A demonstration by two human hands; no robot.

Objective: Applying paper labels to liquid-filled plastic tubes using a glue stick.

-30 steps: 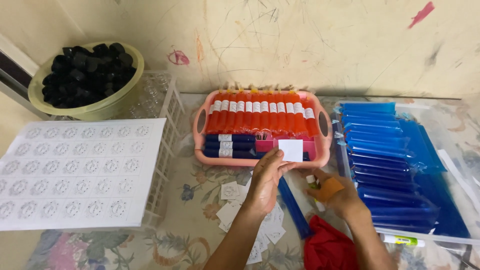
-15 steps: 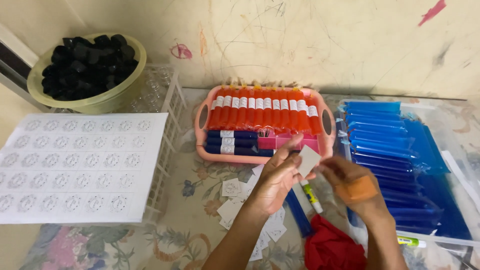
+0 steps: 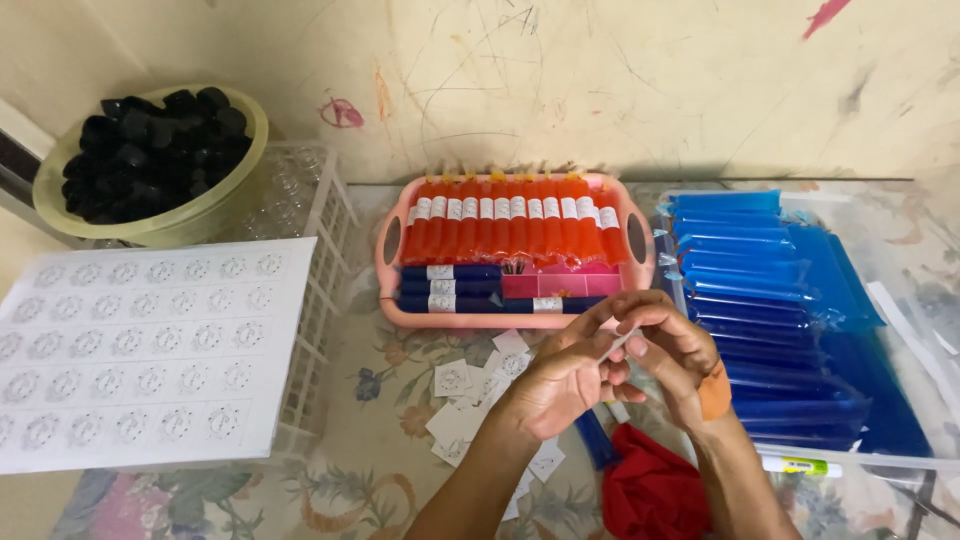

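My left hand and my right hand meet just in front of the pink tray, pinching a small white paper label between their fingertips. The label is seen edge-on. A finger of my right hand wears an orange bandage. The tray holds a row of orange tubes with white labels, and below them dark blue tubes and pink ones. Loose white labels lie on the flowered tablecloth under my left hand.
A clear bin of blue tubes stands at the right. A white sheet of round stickers rests on a white wire rack at the left. A green bowl of black caps sits behind it. A red cloth and a blue tube lie near me.
My hands have drawn back from the tray toward me. The white label, held flat and facing me before, is now turned edge-on between both hands' fingertips.
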